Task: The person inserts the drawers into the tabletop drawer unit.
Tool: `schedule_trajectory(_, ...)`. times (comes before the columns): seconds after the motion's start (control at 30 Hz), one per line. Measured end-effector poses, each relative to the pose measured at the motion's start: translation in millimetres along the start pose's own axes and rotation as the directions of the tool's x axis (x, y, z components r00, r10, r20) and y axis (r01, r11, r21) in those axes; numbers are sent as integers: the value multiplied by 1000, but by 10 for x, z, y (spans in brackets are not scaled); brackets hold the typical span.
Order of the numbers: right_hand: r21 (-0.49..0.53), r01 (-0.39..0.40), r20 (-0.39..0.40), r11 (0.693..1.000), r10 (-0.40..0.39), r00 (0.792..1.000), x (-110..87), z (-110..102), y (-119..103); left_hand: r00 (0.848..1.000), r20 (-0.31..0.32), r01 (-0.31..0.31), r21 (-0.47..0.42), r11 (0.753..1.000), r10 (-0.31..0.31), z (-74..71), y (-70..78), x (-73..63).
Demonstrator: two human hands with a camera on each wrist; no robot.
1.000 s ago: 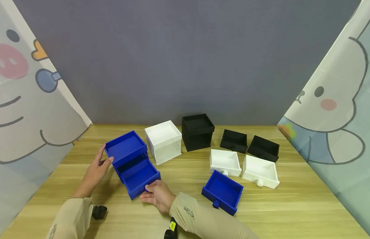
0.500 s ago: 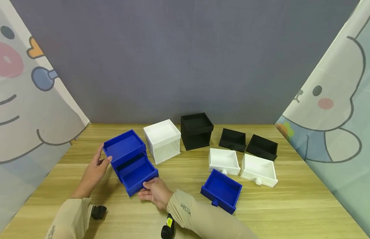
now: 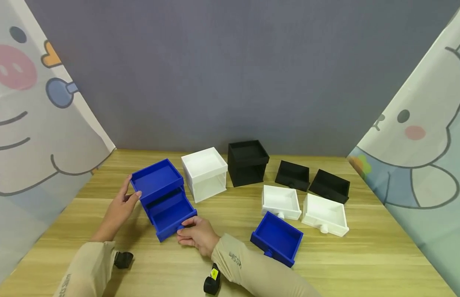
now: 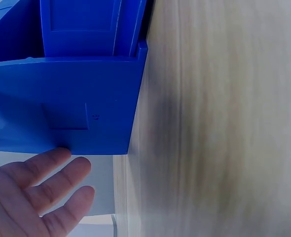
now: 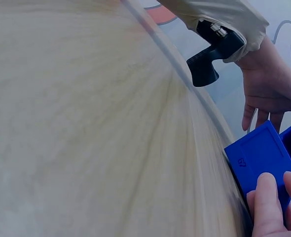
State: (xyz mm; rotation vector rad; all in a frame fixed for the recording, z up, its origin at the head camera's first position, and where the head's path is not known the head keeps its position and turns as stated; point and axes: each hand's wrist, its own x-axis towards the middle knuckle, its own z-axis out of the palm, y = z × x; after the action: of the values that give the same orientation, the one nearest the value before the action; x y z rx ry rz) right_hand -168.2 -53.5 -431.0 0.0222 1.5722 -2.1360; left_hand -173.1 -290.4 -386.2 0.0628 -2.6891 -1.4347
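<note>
A blue drawer cabinet (image 3: 157,179) stands at the left of the table, with a shallow tray for a top. My left hand (image 3: 116,214) holds it by its left side, thumb at the near corner and fingers toward the back. In the left wrist view, some fingertips (image 4: 76,170) lie near the edge of the cabinet's side wall. A blue drawer (image 3: 170,230) sits partly pulled out of the cabinet's lower opening. My right hand (image 3: 200,237) pinches the knob on its front. The right wrist view shows the drawer's front (image 5: 261,153) beside my thumb and fingers.
Behind stand a white cabinet (image 3: 205,173) and a black cabinet (image 3: 247,165). To the right lie a loose blue drawer (image 3: 276,237), two white drawers (image 3: 282,200) and two black drawers (image 3: 293,175). A grey partition (image 3: 230,82) rises behind the table.
The blue drawer has slid a little farther into the cabinet. My right hand has moved with it and its fingers have drawn closer round the knob. My left hand keeps its hold.
</note>
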Motion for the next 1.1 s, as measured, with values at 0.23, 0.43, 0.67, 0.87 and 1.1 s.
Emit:
schedule_trajectory(0.23,13,2,-15,1000,-2,1000,2,28,39,1000,0,-6,21,1000,6,-15,-34,-11)
schedule_trajectory(0.43,30,8,-14,1000,-8,1000,22,64,63,1000,6,-2,26,1000,1,-32,-57,-26)
schedule_trajectory(0.67,25,42,-19,999,-41,999,129,62,7,999,35,18,45,999,-20,-38,-9,32)
schedule_trajectory(0.87,-8,45,-30,999,-45,999,160,58,-34,994,74,68,117,991,-77,-78,52,21)
schedule_trajectory(1.1,-10,52,-59,999,-52,997,208,95,-35,990,94,99,88,991,-107,-72,93,4)
